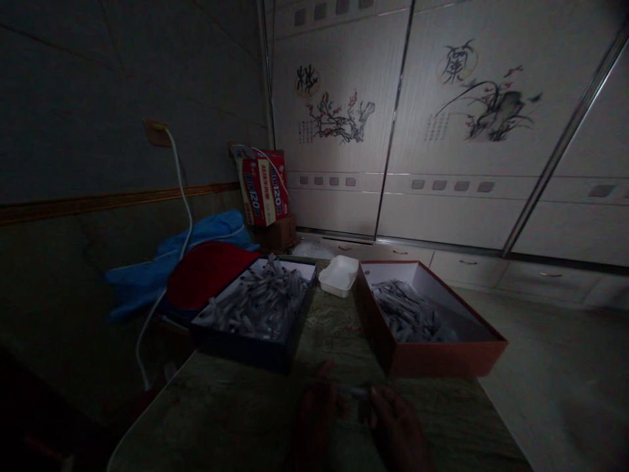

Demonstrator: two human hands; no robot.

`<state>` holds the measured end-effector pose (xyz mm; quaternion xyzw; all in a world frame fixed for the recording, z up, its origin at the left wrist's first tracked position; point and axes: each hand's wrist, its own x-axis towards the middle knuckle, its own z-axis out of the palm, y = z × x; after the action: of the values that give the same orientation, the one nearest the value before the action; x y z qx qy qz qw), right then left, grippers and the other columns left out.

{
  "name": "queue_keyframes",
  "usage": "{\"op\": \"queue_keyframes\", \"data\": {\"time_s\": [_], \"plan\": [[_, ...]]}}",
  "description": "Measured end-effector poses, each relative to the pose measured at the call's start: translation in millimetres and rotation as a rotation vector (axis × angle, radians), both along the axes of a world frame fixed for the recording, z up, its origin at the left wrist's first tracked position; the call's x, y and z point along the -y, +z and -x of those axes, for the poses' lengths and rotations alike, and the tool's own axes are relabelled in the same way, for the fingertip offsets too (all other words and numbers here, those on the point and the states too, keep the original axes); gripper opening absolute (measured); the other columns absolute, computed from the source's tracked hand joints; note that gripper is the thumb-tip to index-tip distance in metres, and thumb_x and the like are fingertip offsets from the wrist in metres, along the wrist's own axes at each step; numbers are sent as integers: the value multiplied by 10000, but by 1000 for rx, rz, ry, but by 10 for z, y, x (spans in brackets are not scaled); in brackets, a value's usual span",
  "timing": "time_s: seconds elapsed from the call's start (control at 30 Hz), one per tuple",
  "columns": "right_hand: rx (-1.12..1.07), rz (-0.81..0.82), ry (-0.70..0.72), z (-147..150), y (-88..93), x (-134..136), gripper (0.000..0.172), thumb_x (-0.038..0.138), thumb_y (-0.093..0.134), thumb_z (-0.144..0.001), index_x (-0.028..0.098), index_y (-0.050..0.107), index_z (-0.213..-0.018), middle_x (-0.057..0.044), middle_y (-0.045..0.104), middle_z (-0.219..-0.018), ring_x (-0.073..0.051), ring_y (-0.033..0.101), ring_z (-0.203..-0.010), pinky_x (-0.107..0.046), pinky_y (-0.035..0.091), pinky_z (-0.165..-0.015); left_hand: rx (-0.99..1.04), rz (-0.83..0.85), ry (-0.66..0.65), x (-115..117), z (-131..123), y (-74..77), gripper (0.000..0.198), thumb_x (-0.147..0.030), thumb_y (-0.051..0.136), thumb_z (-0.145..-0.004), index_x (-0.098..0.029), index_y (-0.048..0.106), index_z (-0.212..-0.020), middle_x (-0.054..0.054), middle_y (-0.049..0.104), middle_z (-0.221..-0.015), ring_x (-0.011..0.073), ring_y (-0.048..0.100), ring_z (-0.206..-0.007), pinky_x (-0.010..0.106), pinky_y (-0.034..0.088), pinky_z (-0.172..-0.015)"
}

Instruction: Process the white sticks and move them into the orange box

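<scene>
"Where our right hand curls its fingers, what do we have?"

"We have the thumb and fingertips closed on one end of a thin, pale piece, which spans the gap between our two hands, above the desk."

"And our left hand?"

"It is by the piece's other end, with one finger stretched forward. It is so dark and blurred that we cannot tell how far it is closed, or whether it grips anything."

"What do we see ahead of the hands?"

"To their left, a dark blue box heaped with slender, pale pieces. To their right, a red-brown box with a heap of similar pieces lying below its rim."

"Anything between those boxes?"

"Straight ahead of our hands, toward the boxes' far ends, we see an open white container."

"And farther off?"

"Beyond the left box, a red item and blue fabric, with a white cable hanging past them. Well ahead of our hands, we face pale sliding doors decorated with plants, and a red carton near them."
</scene>
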<state>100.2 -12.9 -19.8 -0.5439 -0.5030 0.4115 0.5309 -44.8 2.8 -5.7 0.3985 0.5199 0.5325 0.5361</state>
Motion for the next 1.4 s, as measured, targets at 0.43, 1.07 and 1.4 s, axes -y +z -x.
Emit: {"op": "queue_keyframes", "data": {"time_s": [0.43,1.07,1.4], "plan": [[344,-222,-140,22,-209,231,425,631,534,-747,260,710,-854,-73,700,-933,-266,607,-948,-323,480,-829,141,75,59,22,102,176,272,-471,721,-605,-205,664,-608,50,669,-646,249,637,-721,338,521,-697],[262,-56,79,49,26,120,367,530,474,-836,201,636,-852,-19,656,-700,-177,601,-643,-237,467,-601,48,17,65,-11,80,182,392,-579,653,-621,-190,627,-577,29,623,-579,199,583,-583,318,486,-613],[246,-82,11,62,9,148,314,492,517,-819,227,673,-881,-40,710,-803,-211,645,-737,-267,490,-678,22,32,68,-27,87,128,329,-514,667,-653,-188,657,-614,34,633,-598,205,604,-616,320,497,-644]]}}
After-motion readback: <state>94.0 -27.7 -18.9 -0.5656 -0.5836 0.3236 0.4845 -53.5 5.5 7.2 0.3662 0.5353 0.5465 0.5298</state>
